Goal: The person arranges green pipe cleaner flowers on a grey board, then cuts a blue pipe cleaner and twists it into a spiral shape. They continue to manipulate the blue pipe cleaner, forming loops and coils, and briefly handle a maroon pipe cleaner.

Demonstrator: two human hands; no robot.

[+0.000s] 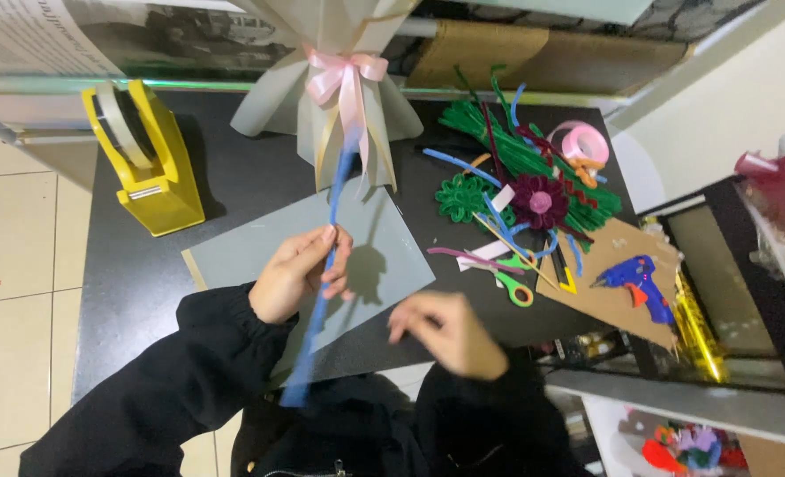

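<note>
Left hand: your left hand [300,269] is closed around a blue pipe cleaner [322,283], fingers curled over the middle part of it, thumb side toward you.
Right hand: your right hand [450,331] is blurred; the fingers look loosely bent and I see nothing in them, but I cannot tell for sure.
Pipe cleaner position: it stands almost upright in front of you, the top end near the pink ribbon bow [347,72], the lower end down by your black sleeves, above the grey paper sheet [375,256].
How it handles: I judge it very light, fuzzy, soft outside with a thin wire inside. It bends easily and keeps the bend, so it is not fragile, but a hard pinch can leave a kink.
Where to hold: take it near the middle for control, or close to the place you want to bend. The fuzz gives good grip, so a light pinch is enough.
Behind the hands: a bouquet wrap of pale paper [322,97] tied with the bow lies on the dark table [136,274].
Left side: a yellow tape dispenser [150,159].
Right side: a pile of green pipe cleaners [516,155], a dark red pipe-cleaner flower [540,201], a roll of pink ribbon [585,143], green-handled scissors [514,284] and a blue glue gun [638,281] on a cardboard piece [604,300].
</note>
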